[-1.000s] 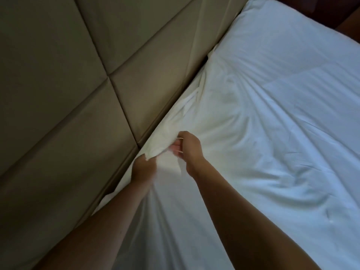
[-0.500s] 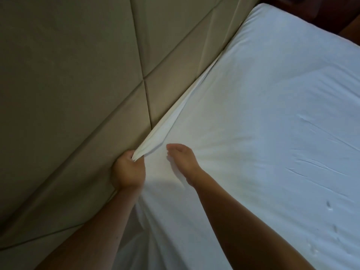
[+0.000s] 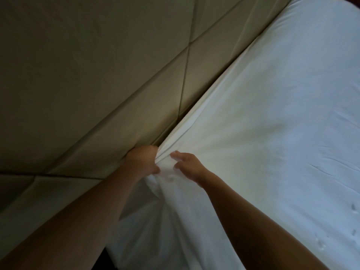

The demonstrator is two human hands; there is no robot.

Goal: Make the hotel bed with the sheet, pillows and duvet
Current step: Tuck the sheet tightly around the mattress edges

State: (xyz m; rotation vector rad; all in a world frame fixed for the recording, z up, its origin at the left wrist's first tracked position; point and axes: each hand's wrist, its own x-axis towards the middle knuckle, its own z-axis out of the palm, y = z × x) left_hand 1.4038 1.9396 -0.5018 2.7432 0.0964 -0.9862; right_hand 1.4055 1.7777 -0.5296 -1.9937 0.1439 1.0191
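Sheet edge lowered against padded beige headboard.

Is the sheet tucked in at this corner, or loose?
Loose: the left hand grips a bunched fold of the sheet beside the headboard, and slack cloth hangs below.

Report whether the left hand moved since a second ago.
Yes: left hand, gripping the sheet, slid along the headboard, away from its vertical seam, toward the person.
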